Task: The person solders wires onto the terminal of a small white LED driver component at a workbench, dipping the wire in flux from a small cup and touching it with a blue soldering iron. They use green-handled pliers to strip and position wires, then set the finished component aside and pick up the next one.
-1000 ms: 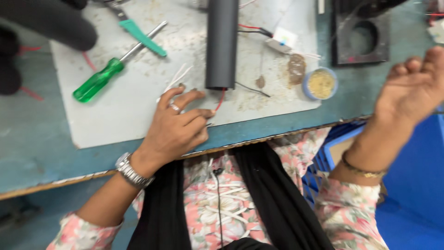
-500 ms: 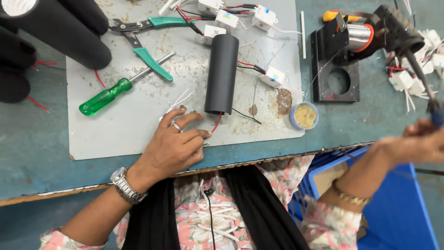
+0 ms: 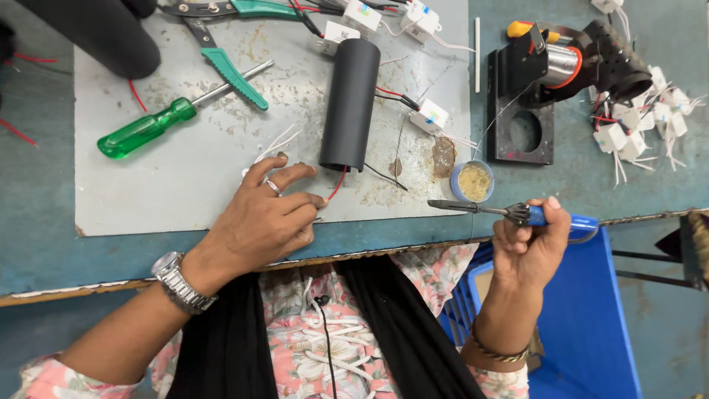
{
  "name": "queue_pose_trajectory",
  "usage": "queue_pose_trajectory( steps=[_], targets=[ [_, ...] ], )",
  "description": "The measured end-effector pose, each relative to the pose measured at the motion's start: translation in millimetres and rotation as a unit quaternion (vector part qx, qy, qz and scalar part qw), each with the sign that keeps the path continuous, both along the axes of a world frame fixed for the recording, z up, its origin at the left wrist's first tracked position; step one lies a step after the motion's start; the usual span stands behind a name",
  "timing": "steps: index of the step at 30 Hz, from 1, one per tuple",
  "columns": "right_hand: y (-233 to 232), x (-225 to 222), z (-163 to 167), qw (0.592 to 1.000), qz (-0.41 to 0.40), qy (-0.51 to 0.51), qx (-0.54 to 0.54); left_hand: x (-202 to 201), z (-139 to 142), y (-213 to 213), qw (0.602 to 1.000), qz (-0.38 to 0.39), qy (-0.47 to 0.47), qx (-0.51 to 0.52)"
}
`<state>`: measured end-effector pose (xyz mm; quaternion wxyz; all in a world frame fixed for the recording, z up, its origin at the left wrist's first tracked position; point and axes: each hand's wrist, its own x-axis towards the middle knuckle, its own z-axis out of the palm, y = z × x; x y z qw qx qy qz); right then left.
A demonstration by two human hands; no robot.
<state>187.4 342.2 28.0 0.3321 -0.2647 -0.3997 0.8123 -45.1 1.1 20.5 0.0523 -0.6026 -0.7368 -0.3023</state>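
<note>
Left hand [image 3: 262, 214] palm-down on grey mat [image 3: 148, 185], fingertips pinching red wire [image 3: 337, 185] at base of black cylinder [image 3: 350, 103]. Cylinder matte, near-upright long axis. Right hand [image 3: 530, 244] fisted around soldering iron [image 3: 491, 210], held level over bench edge, tip pointing left.

Bright, even light falls from overhead, and the scratched grey metal sheet [image 3: 221, 148] on the teal worktop [image 3: 44, 222] looks pale and slightly washed toward the upper middle of the frame. Shadows are soft and short, pooled just under the matte black cylinder [image 3: 350, 103] and the left hand [image 3: 258, 222]. The translucent green screwdriver handle [image 3: 144, 129] carries small glints. Focus is crisp at centre; the corners bend and soften a little.
</note>
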Motion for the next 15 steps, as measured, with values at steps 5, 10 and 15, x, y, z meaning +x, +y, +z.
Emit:
queue_pose_trajectory(
  steps=[5,10,15],
  targets=[
    [7,-1,0,0.998,0.044,0.013,-0.043,1,0,1,1.0,0.005,0.003,0.002],
    [5,-6,0,0.999,0.05,0.02,0.003,1,0,2,1.0,0.007,0.002,0.012],
    [-23,-19,6,0.991,0.071,0.096,0.053,1,1,2,1.0,0.01,0.008,0.027]
  ],
)
